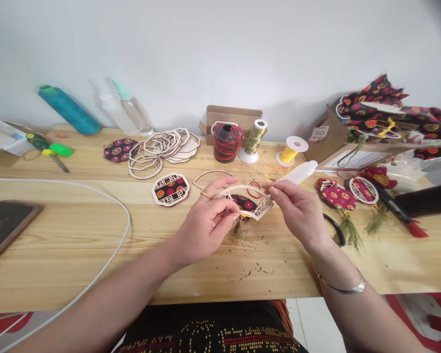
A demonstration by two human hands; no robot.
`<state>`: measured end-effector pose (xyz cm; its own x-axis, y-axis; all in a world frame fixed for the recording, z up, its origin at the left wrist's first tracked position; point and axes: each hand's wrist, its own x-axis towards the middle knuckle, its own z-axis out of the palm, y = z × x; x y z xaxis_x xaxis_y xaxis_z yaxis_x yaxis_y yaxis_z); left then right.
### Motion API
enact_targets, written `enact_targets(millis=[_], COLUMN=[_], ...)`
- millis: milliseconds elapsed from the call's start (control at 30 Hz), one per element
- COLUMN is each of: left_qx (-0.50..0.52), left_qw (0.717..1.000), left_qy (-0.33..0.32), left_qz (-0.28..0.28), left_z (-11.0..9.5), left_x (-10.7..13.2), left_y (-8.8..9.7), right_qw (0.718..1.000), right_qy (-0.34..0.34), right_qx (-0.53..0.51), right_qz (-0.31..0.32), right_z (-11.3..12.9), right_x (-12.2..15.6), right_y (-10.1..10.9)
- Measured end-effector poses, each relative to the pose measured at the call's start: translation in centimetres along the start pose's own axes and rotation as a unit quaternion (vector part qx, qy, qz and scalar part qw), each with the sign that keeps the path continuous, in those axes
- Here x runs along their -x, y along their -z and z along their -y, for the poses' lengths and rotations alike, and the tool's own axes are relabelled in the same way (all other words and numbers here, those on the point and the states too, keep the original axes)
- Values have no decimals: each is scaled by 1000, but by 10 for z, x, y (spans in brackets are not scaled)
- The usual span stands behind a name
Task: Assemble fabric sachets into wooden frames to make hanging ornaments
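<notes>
I hold a fan-shaped wooden ornament point(250, 202) with a dark patterned fabric centre between both hands, just above the wooden table point(77, 235). My left hand point(206, 223) pinches its lower left edge, where a small olive tassel point(238, 229) hangs down. My right hand point(297, 208) grips its right end with pinched fingers. A red cord loop point(255, 189) sits behind the ornament.
Wooden cut-out frames point(161, 147) and a finished fabric piece point(171, 189) lie behind. Spools of red point(226, 142), gold point(255, 137) and yellow thread point(292, 149) stand at the back. A glue bottle point(299, 172), finished ornaments point(338, 196), a phone point(3, 228) and a white cable point(106, 260) are nearby.
</notes>
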<state>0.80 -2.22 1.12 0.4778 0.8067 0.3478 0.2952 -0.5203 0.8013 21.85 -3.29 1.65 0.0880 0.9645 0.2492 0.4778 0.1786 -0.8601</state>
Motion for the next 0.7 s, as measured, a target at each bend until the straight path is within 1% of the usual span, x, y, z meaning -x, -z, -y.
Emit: enact_targets(millis=[100, 167, 233, 300, 367, 433, 500, 567, 633, 667, 700], left_qx=[-1, 7, 41, 104, 161, 188, 197, 208, 213, 209, 199], left_qw=[1000, 1000, 999, 994, 985, 976, 969, 963, 962, 962, 963], left_qy=[-1, 2, 11, 23, 43, 74, 114, 144, 159, 165, 172], left_qz=[-3, -2, -1, -10, -39, -81, -101, -87, -65, -60, -60], left_z=[-2, -3, -3, -3, -2, -1, 0, 0, 0, -1, -1], left_x=[0, 1, 2, 2, 0, -3, -6, -7, -8, -8, -8], left_y=[0, 1, 1, 1, 3, 6, 10, 12, 13, 13, 13], right_qw=[991, 984, 980, 978, 976, 968, 955, 935, 907, 893, 881], right_qy=[-91, -124, -139, -142, -142, -142, -134, -117, -98, -95, -98], right_qx=[-78, -103, -115, -125, -148, -187, -224, -236, -222, -214, -207], right_qz=[55, 79, 88, 84, 76, 86, 140, 237, 344, 385, 414], right_z=[-1, 0, 0, 0, 0, 1, 3, 6, 8, 9, 9], right_x=[-3, -2, -2, -3, -4, -4, -3, -2, -2, -2, -3], right_y=[4, 4, 4, 5, 8, 14, 23, 31, 35, 35, 34])
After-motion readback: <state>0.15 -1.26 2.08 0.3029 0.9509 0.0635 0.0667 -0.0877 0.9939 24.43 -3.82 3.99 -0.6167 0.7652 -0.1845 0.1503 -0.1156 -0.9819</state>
